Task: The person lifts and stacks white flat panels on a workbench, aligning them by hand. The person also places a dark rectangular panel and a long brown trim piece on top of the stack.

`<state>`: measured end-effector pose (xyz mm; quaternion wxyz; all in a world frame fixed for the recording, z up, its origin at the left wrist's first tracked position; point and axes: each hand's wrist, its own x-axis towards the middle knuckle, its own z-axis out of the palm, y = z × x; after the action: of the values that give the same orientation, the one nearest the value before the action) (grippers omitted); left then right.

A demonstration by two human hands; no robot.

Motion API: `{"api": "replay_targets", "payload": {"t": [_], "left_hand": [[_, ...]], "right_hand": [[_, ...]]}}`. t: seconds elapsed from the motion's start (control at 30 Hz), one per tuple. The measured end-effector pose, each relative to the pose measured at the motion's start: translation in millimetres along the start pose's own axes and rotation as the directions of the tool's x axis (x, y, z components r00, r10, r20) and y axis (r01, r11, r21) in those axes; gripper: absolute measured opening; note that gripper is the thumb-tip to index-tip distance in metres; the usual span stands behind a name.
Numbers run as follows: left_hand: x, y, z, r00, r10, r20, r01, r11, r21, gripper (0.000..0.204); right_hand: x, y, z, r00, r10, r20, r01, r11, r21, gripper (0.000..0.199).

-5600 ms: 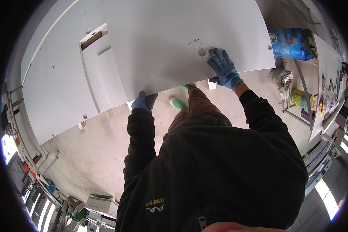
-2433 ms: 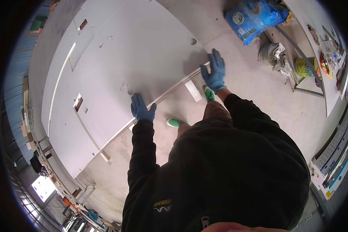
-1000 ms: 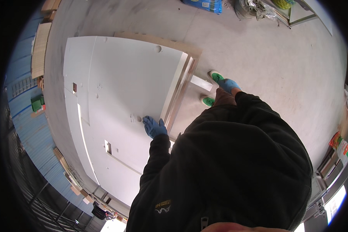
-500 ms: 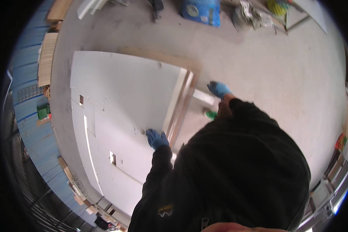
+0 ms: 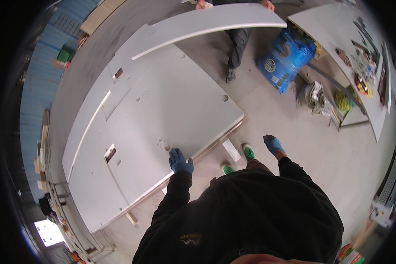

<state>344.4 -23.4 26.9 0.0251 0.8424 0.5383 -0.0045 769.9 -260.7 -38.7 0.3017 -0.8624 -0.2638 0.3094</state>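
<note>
My left hand (image 5: 181, 161), in a blue glove, lies with fingers stretched on a large light-grey panel (image 5: 176, 101), close to a round hole (image 5: 167, 148) and some small marks. The panel has rectangular cutouts and a long slot, and its near edge shows layers. My right hand (image 5: 273, 144), gloved too, is held out over the floor to the right, touching nothing I can see. Its fingers look curled closed; whether anything is in them is hidden. Across the far end, a second grey panel (image 5: 207, 27) with a white edge is held by another person's hands (image 5: 202, 4).
A blue sack (image 5: 286, 59) and a bucket (image 5: 311, 97) with crumpled plastic stand at the right, near a table (image 5: 325, 22) covered with tools. A white strip (image 5: 231, 150) lies by my green shoes (image 5: 248, 152). A green bin (image 5: 66, 53) is by the blue wall.
My view has swung to the right. The other person and the second panel have come into view at the far end. My left hand stays on the large panel; my right remains held out.
</note>
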Motion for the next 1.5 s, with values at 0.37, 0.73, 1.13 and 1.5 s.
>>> {"api": "replay_targets", "payload": {"t": [0.37, 0.73, 1.13, 1.5], "left_hand": [[55.0, 60.4, -44.6, 0.877, -0.479, 0.030, 0.303, 0.503, -0.809, 0.066], [85.0, 65.3, -52.8, 0.748, -0.657, 0.092, 0.283, 0.191, -0.940, 0.046], [34.3, 40.8, -21.9, 0.608, -0.729, 0.315, 0.310, -0.148, -0.939, 0.048], [71.5, 19.5, -21.0, 0.477, -0.508, 0.717, 0.106, -0.777, -0.621, 0.063]], "right_hand": [[172.6, -32.3, -95.7, 0.943, -0.158, -0.293, 0.279, 0.858, 0.432, 0.050], [245.5, -161.7, -57.9, 0.981, 0.153, 0.116, -0.191, 0.717, 0.671, 0.046], [334.6, -145.9, -35.6, 0.925, 0.017, 0.380, -0.357, 0.384, 0.851, 0.032], [270.7, -147.0, -68.0, 0.883, -0.086, 0.462, -0.384, 0.433, 0.815, 0.038]]}}
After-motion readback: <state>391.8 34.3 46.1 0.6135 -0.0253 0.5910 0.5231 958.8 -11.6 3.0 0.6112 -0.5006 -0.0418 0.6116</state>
